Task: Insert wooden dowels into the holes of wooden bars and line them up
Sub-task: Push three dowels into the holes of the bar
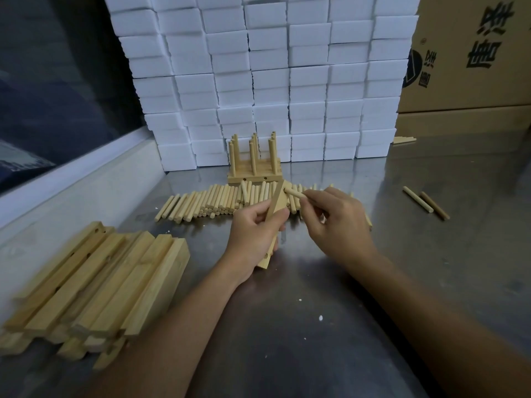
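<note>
Left hand grips a light, stiff wooden bar round its middle above the steel table while the right hand pinches a dowel near its back end, tip at the bar's top hole, probably a snug fit.

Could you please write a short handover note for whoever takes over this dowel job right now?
Left hand holds a bar tilted above the table.
Right hand pinches a dowel, tip at the bar's upper hole.
Done: finished bars with upright dowels stand by the white blocks.
Left: seat this dowel, fill the other holes, then work through the bar stack using the loose dowels.
</note>
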`<state>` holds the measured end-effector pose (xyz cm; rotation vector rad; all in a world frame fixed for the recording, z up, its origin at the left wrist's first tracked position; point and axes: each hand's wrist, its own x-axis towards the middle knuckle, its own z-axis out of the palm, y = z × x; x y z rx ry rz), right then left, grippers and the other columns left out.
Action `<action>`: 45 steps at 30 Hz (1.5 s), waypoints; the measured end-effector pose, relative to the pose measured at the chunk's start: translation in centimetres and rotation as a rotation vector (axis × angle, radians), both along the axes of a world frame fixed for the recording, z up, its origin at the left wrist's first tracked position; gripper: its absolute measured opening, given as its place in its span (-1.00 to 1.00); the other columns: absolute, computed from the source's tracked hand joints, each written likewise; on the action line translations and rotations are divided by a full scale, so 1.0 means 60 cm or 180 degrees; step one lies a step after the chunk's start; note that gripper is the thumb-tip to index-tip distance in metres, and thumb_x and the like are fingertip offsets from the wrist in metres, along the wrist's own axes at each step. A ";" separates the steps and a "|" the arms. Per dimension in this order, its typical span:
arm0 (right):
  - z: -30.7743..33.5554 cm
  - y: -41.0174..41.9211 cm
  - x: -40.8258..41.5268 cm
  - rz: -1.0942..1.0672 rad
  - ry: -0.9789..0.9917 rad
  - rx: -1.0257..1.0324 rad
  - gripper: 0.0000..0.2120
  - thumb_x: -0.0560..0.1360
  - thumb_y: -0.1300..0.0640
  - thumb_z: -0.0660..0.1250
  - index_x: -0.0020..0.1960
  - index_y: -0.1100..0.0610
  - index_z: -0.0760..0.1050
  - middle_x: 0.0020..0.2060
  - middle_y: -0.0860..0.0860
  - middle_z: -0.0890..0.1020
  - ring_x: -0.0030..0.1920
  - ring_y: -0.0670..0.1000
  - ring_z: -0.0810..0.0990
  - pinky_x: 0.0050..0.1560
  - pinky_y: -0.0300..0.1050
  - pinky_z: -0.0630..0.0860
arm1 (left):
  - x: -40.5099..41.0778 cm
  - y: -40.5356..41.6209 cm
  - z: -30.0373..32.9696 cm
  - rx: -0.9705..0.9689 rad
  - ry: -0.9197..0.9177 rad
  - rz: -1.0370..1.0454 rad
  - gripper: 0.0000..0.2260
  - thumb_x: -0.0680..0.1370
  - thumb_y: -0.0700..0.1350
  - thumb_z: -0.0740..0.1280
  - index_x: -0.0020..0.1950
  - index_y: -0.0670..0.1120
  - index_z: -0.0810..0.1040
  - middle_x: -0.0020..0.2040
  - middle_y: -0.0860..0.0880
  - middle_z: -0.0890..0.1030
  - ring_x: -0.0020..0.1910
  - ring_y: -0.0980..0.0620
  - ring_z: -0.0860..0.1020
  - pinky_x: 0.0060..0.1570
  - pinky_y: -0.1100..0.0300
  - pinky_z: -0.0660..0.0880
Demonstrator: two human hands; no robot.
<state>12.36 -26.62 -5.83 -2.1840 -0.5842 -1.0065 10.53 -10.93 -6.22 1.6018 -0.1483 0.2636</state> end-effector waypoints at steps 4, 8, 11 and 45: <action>-0.002 0.000 0.003 -0.0051 0.0088 -0.0222 -0.88 0.56 0.20 0.38 -0.04 0.22 0.68 -0.35 0.04 0.48 -0.39 0.02 0.39 -0.40 -0.21 0.24 | 0.002 -0.003 -0.003 0.0357 -0.0272 0.0238 -0.83 0.58 -0.14 0.38 -0.01 0.14 0.68 -0.41 -0.01 0.51 -0.45 0.04 0.41 -0.45 0.15 0.39; -0.006 -0.008 0.009 -0.0172 -0.0024 -0.0301 -0.89 0.56 0.23 0.38 -0.06 0.26 0.66 -0.33 0.11 0.47 -0.39 0.09 0.38 -0.43 -0.07 0.35 | 0.005 -0.004 -0.006 0.0976 -0.0712 0.0532 -0.77 0.56 -0.14 0.40 -0.05 0.24 0.63 -0.23 -0.12 0.66 -0.32 0.03 0.52 -0.30 0.13 0.47; -0.006 -0.008 0.008 -0.0252 -0.0183 -0.0384 -0.89 0.55 0.25 0.38 -0.11 0.26 0.63 -0.34 0.11 0.48 -0.38 0.13 0.40 -0.46 -0.07 0.36 | 0.005 -0.002 -0.007 0.1131 -0.0790 0.0501 -0.85 0.56 -0.16 0.38 0.04 0.07 0.67 -0.23 -0.18 0.65 -0.31 -0.08 0.56 -0.27 0.07 0.50; -0.007 -0.011 0.009 -0.0258 0.0496 0.0785 -0.77 0.55 -0.05 0.40 -0.01 0.12 0.65 -0.31 -0.02 0.66 -0.26 0.06 0.63 -0.19 0.12 0.57 | 0.002 0.002 -0.008 0.1856 -0.0398 0.0951 -0.86 0.50 -0.17 0.30 -0.24 -0.16 0.57 -0.43 -0.05 0.48 -0.46 0.02 0.39 -0.44 0.17 0.29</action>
